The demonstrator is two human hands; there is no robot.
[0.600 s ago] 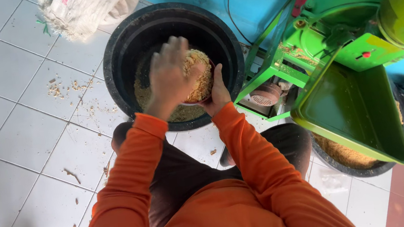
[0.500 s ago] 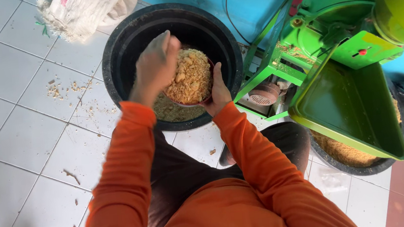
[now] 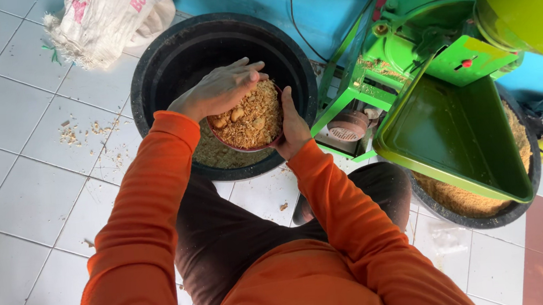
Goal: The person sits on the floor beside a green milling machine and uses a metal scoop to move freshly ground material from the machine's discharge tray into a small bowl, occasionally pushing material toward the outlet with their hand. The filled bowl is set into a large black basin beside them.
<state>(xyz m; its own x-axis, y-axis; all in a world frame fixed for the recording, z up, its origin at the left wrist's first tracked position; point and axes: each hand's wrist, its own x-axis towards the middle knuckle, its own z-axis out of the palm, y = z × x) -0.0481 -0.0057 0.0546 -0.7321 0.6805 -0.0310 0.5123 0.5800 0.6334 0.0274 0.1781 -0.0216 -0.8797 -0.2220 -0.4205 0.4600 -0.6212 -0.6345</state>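
Right hand (image 3: 294, 125) grasps a small round bowl (image 3: 248, 123) heaped with tan meal over the black tub's (image 3: 148, 85) near rim. Left hand (image 3: 217, 90) lies flat on the heap, unclenched. Tilting likely spills meal onto the white floor tiles (image 3: 19, 187).

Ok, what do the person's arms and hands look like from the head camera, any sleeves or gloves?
Both arms wear long, bright orange sleeves ending at the wrists, in the same fabric as the top. The left hand and right hand are bare: no gloves, and no rings or watch visible.

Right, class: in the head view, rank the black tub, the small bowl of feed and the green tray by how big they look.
1. Black tub
2. Green tray, close behind; partly hidden, so unsure
3. Bowl, smallest
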